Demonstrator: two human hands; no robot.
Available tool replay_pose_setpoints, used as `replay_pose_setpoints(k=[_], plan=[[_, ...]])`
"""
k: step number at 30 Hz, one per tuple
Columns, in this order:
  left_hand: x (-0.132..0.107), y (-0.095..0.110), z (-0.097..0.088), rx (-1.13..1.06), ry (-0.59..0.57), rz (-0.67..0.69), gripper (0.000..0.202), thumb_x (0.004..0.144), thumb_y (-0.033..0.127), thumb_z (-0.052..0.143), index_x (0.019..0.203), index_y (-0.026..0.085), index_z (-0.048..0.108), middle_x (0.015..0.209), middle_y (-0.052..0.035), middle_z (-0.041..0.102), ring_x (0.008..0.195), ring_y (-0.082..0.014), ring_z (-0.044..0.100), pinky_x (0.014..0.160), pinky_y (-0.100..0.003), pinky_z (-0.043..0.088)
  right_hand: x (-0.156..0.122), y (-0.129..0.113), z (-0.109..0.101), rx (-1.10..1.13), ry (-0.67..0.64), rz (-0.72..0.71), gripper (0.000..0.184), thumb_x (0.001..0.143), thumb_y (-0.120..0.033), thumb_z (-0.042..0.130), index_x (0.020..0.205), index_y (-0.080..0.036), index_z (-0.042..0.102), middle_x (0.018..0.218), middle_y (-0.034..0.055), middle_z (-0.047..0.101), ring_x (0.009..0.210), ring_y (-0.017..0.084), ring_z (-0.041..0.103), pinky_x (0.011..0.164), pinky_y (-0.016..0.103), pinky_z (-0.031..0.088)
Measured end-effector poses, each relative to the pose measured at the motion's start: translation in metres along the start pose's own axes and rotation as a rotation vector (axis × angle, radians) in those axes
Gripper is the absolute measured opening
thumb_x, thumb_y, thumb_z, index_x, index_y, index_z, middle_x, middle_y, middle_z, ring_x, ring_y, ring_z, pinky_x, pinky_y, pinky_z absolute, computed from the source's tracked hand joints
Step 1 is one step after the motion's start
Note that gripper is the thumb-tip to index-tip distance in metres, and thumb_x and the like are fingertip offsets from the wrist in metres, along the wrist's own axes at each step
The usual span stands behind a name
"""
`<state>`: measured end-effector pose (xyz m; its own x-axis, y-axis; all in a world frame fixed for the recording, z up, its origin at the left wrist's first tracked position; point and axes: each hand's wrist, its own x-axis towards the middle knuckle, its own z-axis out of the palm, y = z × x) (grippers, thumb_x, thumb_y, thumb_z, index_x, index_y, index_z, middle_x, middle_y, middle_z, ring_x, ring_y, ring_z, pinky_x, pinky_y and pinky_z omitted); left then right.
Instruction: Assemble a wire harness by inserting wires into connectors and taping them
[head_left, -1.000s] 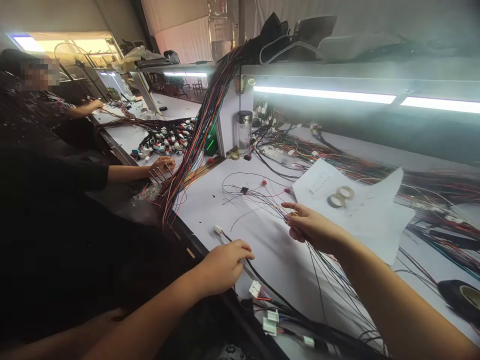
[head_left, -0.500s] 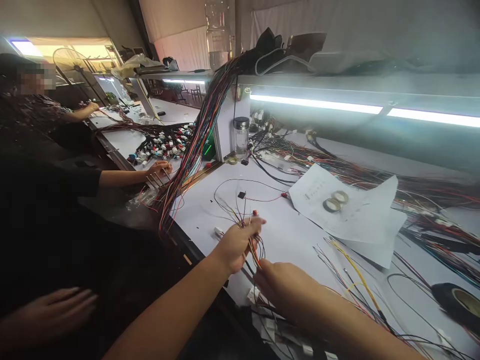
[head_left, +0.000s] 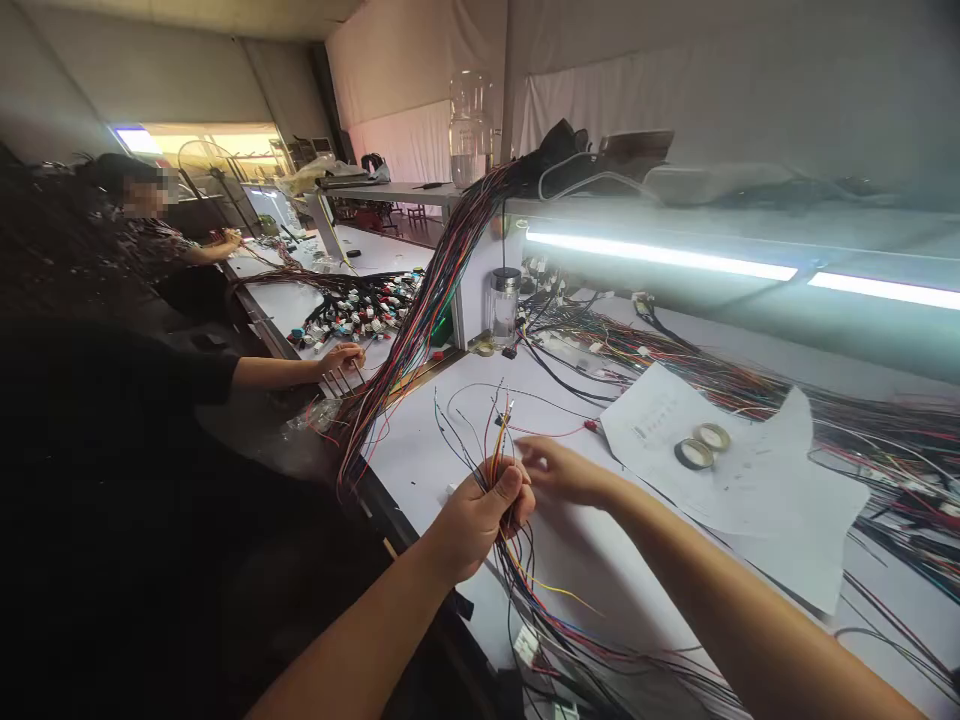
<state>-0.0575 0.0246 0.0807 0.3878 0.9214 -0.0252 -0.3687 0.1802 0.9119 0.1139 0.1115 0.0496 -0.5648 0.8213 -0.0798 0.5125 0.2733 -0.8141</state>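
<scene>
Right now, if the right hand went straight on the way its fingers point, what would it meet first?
Probably the wires rising from the left hand; the right hand points toward them, though depth is unclear.

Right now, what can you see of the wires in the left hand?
The wires are thin, plastic-looking strands, among them black, red, yellow and orange ones. The left hand grips them near their tips, thumb across. Above it the loose tips fan out; below, the strands droop and spread toward the picture's lower right, one yellow strand straying. The right hand is close beside; whether it touches them is unclear.
</scene>
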Motion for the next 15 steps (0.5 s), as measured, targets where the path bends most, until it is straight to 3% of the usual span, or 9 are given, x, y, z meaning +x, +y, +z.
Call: replay_pose_setpoints(k=[3, 5, 6, 8, 10, 13, 15], plan=[[-0.003, 0.010, 0.003, 0.075, -0.041, -0.022, 0.031, 0.092, 0.043, 0.045, 0.075, 0.016, 0.046, 0.069, 0.0006, 0.049, 0.057, -0.0071, 0.040, 0.056, -0.022, 0.031, 0.012, -0.017, -0.019, 0.089, 0.080, 0.060, 0.057, 0.091, -0.050, 0.038, 0.136, -0.016, 0.039, 0.126, 0.0187, 0.053, 0.112, 0.026, 0.055, 0.093, 0.043, 0.043], [-0.002, 0.016, 0.005, 0.101, -0.064, -0.070, 0.032, 0.090, 0.043, 0.046, 0.075, 0.015, 0.049, 0.077, -0.0008, 0.049, 0.059, -0.0073, 0.042, 0.058, -0.023, 0.033, 0.008, -0.042, -0.028, 0.299, -0.019, -0.029, 0.063, 0.093, -0.058, 0.020, 0.144, -0.021, 0.022, 0.129, 0.0168, 0.053, 0.114, 0.023, 0.055, 0.091, 0.042, 0.046], [-0.001, 0.018, 0.007, 0.116, -0.080, -0.100, 0.032, 0.090, 0.043, 0.048, 0.076, 0.015, 0.051, 0.078, -0.0010, 0.049, 0.060, -0.0075, 0.043, 0.058, -0.024, 0.033, 0.004, -0.056, -0.029, 0.468, -0.114, -0.108, 0.066, 0.092, -0.061, 0.018, 0.146, -0.023, 0.014, 0.130, 0.0157, 0.052, 0.113, 0.022, 0.056, 0.089, 0.041, 0.047], [0.004, 0.023, 0.010, 0.169, -0.108, -0.151, 0.031, 0.087, 0.042, 0.052, 0.076, 0.014, 0.054, 0.076, -0.0013, 0.049, 0.060, -0.0088, 0.045, 0.058, -0.025, 0.035, -0.005, -0.086, -0.030, 0.702, -0.259, -0.236, 0.076, 0.087, -0.060, 0.042, 0.146, -0.027, 0.006, 0.131, 0.0147, 0.051, 0.110, 0.022, 0.058, 0.086, 0.040, 0.050], [0.009, 0.028, 0.014, 0.205, -0.109, -0.180, 0.028, 0.083, 0.040, 0.058, 0.075, 0.013, 0.055, 0.071, -0.0016, 0.050, 0.061, -0.0109, 0.048, 0.060, -0.027, 0.037, -0.011, -0.109, -0.031, 0.643, -0.273, -0.258, 0.077, 0.082, -0.045, 0.062, 0.143, -0.028, 0.019, 0.121, 0.0115, 0.059, 0.100, 0.020, 0.062, 0.082, 0.036, 0.052], [0.016, 0.042, 0.026, 0.160, -0.087, -0.150, 0.028, 0.076, 0.038, 0.066, 0.074, 0.013, 0.055, 0.070, -0.0013, 0.051, 0.060, -0.0114, 0.051, 0.060, -0.028, 0.039, -0.016, -0.129, -0.049, 0.357, -0.269, -0.231, 0.046, 0.080, -0.031, 0.066, 0.123, -0.025, 0.050, 0.108, 0.0062, 0.064, 0.090, 0.017, 0.063, 0.080, 0.033, 0.053], [0.017, 0.054, 0.036, 0.110, -0.139, -0.133, 0.032, 0.078, 0.044, 0.063, 0.073, 0.014, 0.053, 0.072, -0.0002, 0.050, 0.054, -0.0074, 0.046, 0.053, -0.025, 0.037, -0.020, -0.139, -0.070, 0.362, -0.263, -0.258, 0.047, 0.080, -0.032, 0.066, 0.124, -0.026, 0.050, 0.120, 0.0068, 0.058, 0.097, 0.018, 0.061, 0.083, 0.033, 0.053]])
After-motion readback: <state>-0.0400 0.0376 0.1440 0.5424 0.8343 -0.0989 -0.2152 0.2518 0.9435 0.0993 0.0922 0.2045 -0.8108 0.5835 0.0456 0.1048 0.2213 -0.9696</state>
